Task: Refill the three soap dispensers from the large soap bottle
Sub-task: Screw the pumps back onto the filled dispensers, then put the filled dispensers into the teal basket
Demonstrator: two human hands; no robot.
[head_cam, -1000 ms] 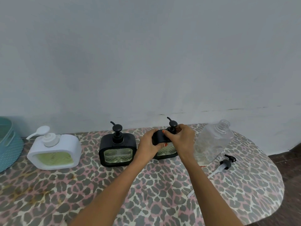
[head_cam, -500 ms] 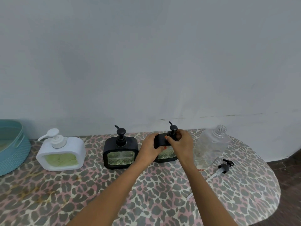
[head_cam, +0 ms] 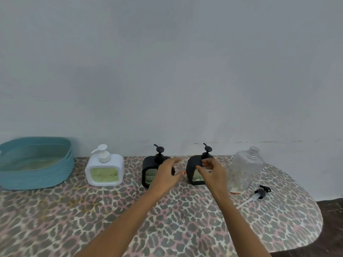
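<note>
Both hands are coming off the right black dispenser (head_cam: 191, 169), right of centre. The left hand (head_cam: 165, 177) is pulling away, fingers spread, holding nothing. The right hand (head_cam: 213, 173) is hovering loosely curled at the pump collar; I cannot tell whether it is pinching. The large soap bottle (head_cam: 246, 169), uncapped at frame right, is looking nearly empty, so likely light, thin-walled and slippery; gripping its flat sides seems safest.

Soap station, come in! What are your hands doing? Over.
Left hand open, in front of middle black dispenser. Right hand at pump of right black dispenser, grip unclear. Large bottle uncapped, looks near empty. Nothing in the way.
</note>
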